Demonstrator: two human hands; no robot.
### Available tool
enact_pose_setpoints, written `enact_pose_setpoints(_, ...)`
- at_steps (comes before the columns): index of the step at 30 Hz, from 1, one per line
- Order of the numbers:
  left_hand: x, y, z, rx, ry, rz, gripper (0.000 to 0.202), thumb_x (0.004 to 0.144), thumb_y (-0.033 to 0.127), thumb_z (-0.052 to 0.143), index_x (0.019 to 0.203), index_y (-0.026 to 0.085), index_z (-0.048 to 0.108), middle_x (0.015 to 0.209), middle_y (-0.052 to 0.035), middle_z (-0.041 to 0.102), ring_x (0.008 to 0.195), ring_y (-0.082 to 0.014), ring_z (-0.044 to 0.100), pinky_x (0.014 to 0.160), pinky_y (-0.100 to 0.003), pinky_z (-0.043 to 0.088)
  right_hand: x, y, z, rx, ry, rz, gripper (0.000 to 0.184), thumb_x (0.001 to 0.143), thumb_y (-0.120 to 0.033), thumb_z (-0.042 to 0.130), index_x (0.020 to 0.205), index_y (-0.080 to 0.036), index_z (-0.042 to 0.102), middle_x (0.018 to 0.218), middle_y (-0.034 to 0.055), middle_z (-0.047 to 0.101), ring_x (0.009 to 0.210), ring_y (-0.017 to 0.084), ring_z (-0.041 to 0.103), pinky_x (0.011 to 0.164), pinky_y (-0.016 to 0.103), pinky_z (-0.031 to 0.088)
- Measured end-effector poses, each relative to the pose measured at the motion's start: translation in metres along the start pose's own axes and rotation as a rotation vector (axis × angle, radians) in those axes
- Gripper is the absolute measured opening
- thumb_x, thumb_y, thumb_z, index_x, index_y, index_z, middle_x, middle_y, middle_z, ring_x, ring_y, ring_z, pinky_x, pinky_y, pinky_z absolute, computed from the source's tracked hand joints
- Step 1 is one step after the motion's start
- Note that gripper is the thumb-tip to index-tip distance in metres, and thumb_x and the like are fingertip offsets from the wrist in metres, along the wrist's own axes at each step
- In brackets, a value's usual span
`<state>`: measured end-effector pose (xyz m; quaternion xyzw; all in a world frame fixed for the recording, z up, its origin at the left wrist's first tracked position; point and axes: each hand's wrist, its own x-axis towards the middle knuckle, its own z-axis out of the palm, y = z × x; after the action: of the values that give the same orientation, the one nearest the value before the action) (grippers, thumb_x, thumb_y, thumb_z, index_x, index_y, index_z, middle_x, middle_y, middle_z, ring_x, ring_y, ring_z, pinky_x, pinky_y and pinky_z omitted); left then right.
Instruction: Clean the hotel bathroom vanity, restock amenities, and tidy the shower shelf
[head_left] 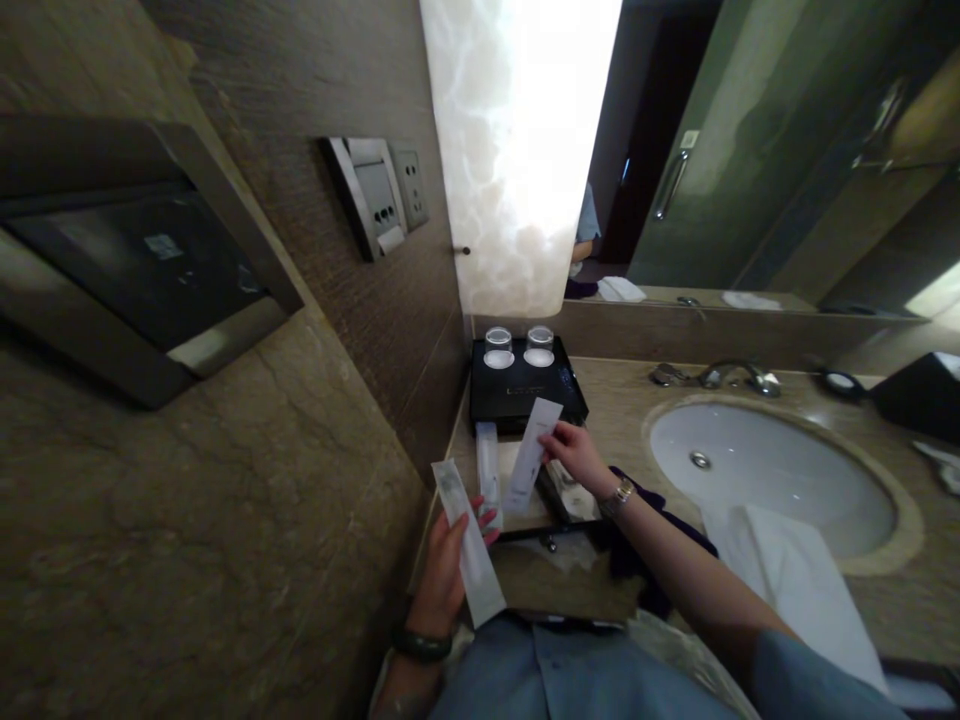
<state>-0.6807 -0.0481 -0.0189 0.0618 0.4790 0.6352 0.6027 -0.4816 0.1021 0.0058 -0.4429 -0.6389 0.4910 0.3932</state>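
My left hand (444,560) is closed on a long, narrow white packet (482,578), thumb on its face, the packet tilted in front of my body. Between the thumb and fingers of my right hand (577,455) is a second slim white packet (531,450), with small print on it. A third long packet (487,455) lies between the two, in the open drawer or tray (517,535) at the front of a black box (517,392). Beside my right wrist, other wrapped items (574,497) lie in the tray, partly covered by my arm.
Two upturned glasses (498,343) on white discs stand on the black box. To the right are a sink (787,470), a faucet (724,374) and a white towel (802,575) over the sink's front edge. A dark cloth (675,520) lies under my right forearm. The wall (352,480) is close on the left.
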Motion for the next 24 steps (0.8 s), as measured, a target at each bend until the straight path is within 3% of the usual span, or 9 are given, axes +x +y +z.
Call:
enact_pose_setpoints(5,0.001,0.000,0.002,0.034,0.018,0.008,0.022,0.088,0.005,0.055,0.109,0.011,0.062,0.116,-0.0142,0.069,0.087,-0.0242,0.072,0.067,-0.036,0.064,0.026,0.010,0.005,-0.436,-0.115,0.093,0.016,0.096,-0.026,0.047,0.096,-0.014,0.058,0.080,0.0034,0.066,0.058,0.013,0.062,0.055,0.023,0.049)
enact_pose_setpoints(8,0.006,0.000,0.008,0.045,0.041,0.020,0.019,0.089,0.006,0.053,0.106,0.010,0.062,0.112,-0.0141,0.071,0.084,-0.0223,0.073,0.065,-0.033,0.063,0.033,0.014,0.008,-0.584,-0.170,0.112,0.010,0.091,-0.020,0.057,0.097,-0.013,0.062,0.082,0.0049,0.068,0.063,0.015,0.063,0.059,0.024,0.049)
enact_pose_setpoints(12,0.017,-0.001,0.019,0.081,0.009,0.044,0.017,0.091,0.008,0.053,0.103,0.010,0.064,0.107,-0.0139,0.073,0.084,-0.0195,0.072,0.071,-0.031,0.062,0.022,0.016,0.012,-0.780,-0.169,0.038,0.052,0.082,-0.010,0.066,0.133,-0.015,0.056,0.108,0.0132,0.068,0.093,0.024,0.065,0.083,0.034,0.049)
enact_pose_setpoints(14,0.024,-0.003,0.024,0.107,-0.020,0.060,0.016,0.089,0.010,0.054,0.102,0.009,0.065,0.106,-0.0139,0.073,0.084,-0.0192,0.072,0.073,-0.032,0.062,0.012,0.015,0.016,-0.940,-0.227,-0.144,0.057,0.086,-0.013,0.064,0.141,-0.020,0.052,0.122,0.0151,0.063,0.108,0.028,0.060,0.094,0.041,0.046)
enact_pose_setpoints(16,0.031,-0.005,0.030,0.125,-0.030,0.069,0.015,0.086,0.011,0.056,0.098,0.009,0.065,0.104,-0.0138,0.074,0.084,-0.0199,0.073,0.074,-0.032,0.062,0.000,0.017,0.021,-1.088,-0.369,-0.385,0.038,0.090,-0.021,0.063,0.128,-0.024,0.063,0.124,0.0119,0.062,0.117,0.029,0.054,0.106,0.048,0.038)
enact_pose_setpoints(18,0.037,-0.006,0.036,0.144,-0.039,0.070,0.014,0.082,0.014,0.061,0.095,0.010,0.065,0.097,-0.0128,0.074,0.086,-0.0212,0.073,0.074,-0.032,0.061,-0.009,0.022,0.024,-1.148,-0.488,-0.510,0.019,0.092,-0.025,0.061,0.108,-0.022,0.071,0.120,0.0094,0.064,0.117,0.027,0.053,0.113,0.052,0.029)
enact_pose_setpoints(21,0.044,-0.007,0.044,0.182,-0.069,0.069,0.024,0.071,0.024,0.072,0.089,0.012,0.063,0.084,-0.0095,0.074,0.085,-0.0229,0.072,0.070,-0.030,0.060,-0.017,0.033,0.022,-1.103,-0.490,-0.458,0.014,0.092,-0.022,0.058,0.090,-0.018,0.072,0.108,0.0088,0.067,0.108,0.024,0.056,0.115,0.053,0.025)
enact_pose_setpoints(24,0.044,-0.011,0.053,0.225,-0.123,0.079,0.042,0.060,0.037,0.081,0.089,0.013,0.063,0.077,-0.0062,0.072,0.074,-0.0215,0.071,0.061,-0.028,0.057,-0.014,0.039,0.019,-0.766,-0.351,-0.301,0.016,0.093,-0.024,0.058,0.091,-0.016,0.071,0.101,0.0084,0.070,0.102,0.022,0.059,0.108,0.048,0.036)
